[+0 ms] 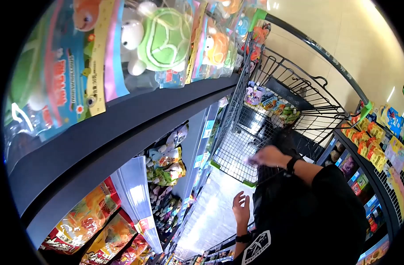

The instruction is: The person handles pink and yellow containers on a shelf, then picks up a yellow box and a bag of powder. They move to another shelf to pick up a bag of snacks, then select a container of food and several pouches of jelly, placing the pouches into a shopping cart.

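Note:
My left hand is raised below the cart's near edge, fingers apart and slightly curled, holding nothing. A black band circles its wrist. My right hand is over the black wire shopping cart, partly smeared by motion. Its fingers look closed, with a small pale purple patch at their tips that I cannot make out. Toward the cart's handle end lie several colourful packets, among them a purple packet and a green packet.
A dark shelf edge runs along the left, bearing packaged turtle toys. Orange and red snack bags lie on the shelf below. The cart's handle is at the top. Another rack holds yellow-orange packets at right.

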Tool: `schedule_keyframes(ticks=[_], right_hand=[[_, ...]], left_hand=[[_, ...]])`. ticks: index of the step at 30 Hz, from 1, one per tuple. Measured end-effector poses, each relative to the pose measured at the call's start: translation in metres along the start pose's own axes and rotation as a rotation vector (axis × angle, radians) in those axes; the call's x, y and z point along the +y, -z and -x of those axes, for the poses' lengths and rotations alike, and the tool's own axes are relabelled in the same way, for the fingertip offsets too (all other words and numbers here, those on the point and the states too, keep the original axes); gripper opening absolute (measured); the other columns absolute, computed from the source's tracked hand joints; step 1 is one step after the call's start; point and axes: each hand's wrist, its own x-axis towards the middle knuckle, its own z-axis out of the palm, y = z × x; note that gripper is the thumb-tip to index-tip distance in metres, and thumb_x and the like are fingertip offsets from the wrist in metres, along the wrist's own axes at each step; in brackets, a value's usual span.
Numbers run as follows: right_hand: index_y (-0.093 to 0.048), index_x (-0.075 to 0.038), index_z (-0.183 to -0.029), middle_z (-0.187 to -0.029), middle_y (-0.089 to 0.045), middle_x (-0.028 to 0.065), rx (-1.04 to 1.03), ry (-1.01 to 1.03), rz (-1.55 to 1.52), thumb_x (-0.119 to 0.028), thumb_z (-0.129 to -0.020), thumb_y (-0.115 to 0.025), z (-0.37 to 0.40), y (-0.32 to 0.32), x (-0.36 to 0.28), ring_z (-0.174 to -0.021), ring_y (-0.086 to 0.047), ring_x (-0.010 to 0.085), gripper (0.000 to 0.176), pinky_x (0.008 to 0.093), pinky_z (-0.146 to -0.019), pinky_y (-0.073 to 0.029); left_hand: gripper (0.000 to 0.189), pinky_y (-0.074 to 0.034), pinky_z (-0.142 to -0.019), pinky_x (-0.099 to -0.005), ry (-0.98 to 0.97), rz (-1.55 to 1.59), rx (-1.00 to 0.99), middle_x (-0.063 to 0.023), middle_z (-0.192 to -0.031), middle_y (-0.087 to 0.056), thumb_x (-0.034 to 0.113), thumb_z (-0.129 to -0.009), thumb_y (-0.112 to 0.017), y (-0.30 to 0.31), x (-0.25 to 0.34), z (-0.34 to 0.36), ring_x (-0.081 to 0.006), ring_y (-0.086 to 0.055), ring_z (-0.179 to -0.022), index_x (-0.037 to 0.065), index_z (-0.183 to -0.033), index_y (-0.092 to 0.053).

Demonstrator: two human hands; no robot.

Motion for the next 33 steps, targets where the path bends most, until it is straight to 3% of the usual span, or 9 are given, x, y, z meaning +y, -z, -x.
schedule_keyframes(ticks=[2,3,7,8,11,13,17,23,33], right_hand=[[-0.075,-0.016,-0.093,-0.071,-0.067,0.0105,0.428,-0.200,-0.697,-0.032,-0.094,-0.055,-0.023,-0.013,0.059,-0.064,-0.065,0.0273,0.025,0.0401,-0.064,-0.051],[-0.075,-0.013,-0.092,-0.075,-0.068,0.0129,0.603,-0.136,-0.310,-0.029,-0.093,-0.058,-0.044,-0.026,0.105,-0.064,-0.065,0.0288,0.023,0.0395,-0.063,-0.051],[-0.074,-0.007,-0.100,-0.078,-0.066,0.0195,0.654,-0.341,-0.302,-0.024,-0.095,-0.059,-0.100,-0.011,0.181,-0.072,-0.064,0.0364,0.023,0.0457,-0.065,-0.048],[-0.073,-0.004,-0.097,-0.073,-0.065,0.0191,0.708,-0.287,-0.613,-0.024,-0.095,-0.059,-0.111,-0.009,0.188,-0.073,-0.065,0.0372,0.025,0.0468,-0.066,-0.049],[-0.063,-0.004,-0.119,-0.124,-0.062,0.0197,0.934,-0.450,-0.449,-0.012,-0.090,-0.056,-0.143,-0.031,0.238,-0.114,-0.060,0.0351,0.031,0.0435,-0.091,-0.049],[-0.063,-0.002,-0.117,-0.122,-0.064,0.0192,1.117,-0.535,-0.297,-0.013,-0.089,-0.057,-0.151,-0.035,0.251,-0.113,-0.060,0.0355,0.031,0.0424,-0.092,-0.048],[-0.063,0.000,-0.118,-0.108,-0.068,0.0220,0.809,-0.506,-0.874,-0.022,-0.088,-0.060,-0.121,-0.033,0.208,-0.094,-0.065,0.0389,0.037,0.0443,-0.084,-0.051],[-0.066,-0.002,-0.101,-0.082,-0.068,0.0182,0.654,-0.287,-0.415,-0.018,-0.088,-0.053,-0.034,-0.037,0.132,-0.078,-0.066,0.0331,0.024,0.0442,-0.072,-0.050],[-0.068,-0.001,-0.102,-0.085,-0.069,0.0164,0.815,-0.255,-0.287,-0.017,-0.089,-0.062,0.103,-0.094,0.050,-0.078,-0.067,0.0265,0.022,0.0374,-0.071,-0.051]], left_hand=[[0.033,-0.053,-0.080,-0.0308,0.058,-0.005,-0.139,-0.0119,-0.111,-0.070,0.016,-0.094,-0.068,0.001,-0.014,0.003,-0.0190,-0.065,-0.094,0.000,-0.122,-0.062],[0.033,-0.053,-0.081,-0.0317,0.074,-0.020,-0.186,-0.0106,-0.110,-0.070,0.018,-0.094,-0.067,-0.002,-0.025,0.004,-0.0188,-0.065,-0.094,0.001,-0.122,-0.062],[0.035,-0.052,-0.085,-0.0344,0.164,-0.116,-0.299,-0.0126,-0.113,-0.071,0.025,-0.096,-0.064,-0.012,-0.060,0.013,-0.0237,-0.068,-0.100,0.003,-0.124,-0.063],[0.035,-0.052,-0.086,-0.0347,0.175,-0.105,-0.301,-0.0132,-0.114,-0.071,0.024,-0.096,-0.063,-0.013,-0.061,0.013,-0.0240,-0.068,-0.101,0.003,-0.123,-0.063],[0.033,-0.052,-0.088,-0.0351,0.142,-0.082,-0.292,-0.0147,-0.113,-0.071,0.024,-0.097,-0.062,-0.016,-0.053,0.019,-0.0251,-0.068,-0.103,0.003,-0.123,-0.064],[0.033,-0.052,-0.088,-0.0349,0.153,-0.079,-0.291,-0.0153,-0.113,-0.071,0.024,-0.096,-0.063,-0.014,-0.058,0.020,-0.0257,-0.068,-0.103,0.003,-0.122,-0.064],[0.034,-0.053,-0.085,-0.0341,0.157,-0.048,-0.253,-0.0142,-0.110,-0.071,0.024,-0.096,-0.063,-0.005,-0.068,0.026,-0.0243,-0.068,-0.099,0.003,-0.123,-0.064],[0.031,-0.054,-0.081,-0.0315,0.031,-0.070,-0.238,-0.0105,-0.106,-0.072,0.021,-0.097,-0.064,0.018,-0.072,0.024,-0.0185,-0.068,-0.094,0.004,-0.123,-0.062],[0.032,-0.054,-0.080,-0.0363,-0.330,-0.121,-0.104,-0.0128,-0.114,-0.069,0.022,-0.092,-0.068,0.067,-0.134,-0.002,-0.0249,-0.069,-0.096,0.006,-0.119,-0.063]])
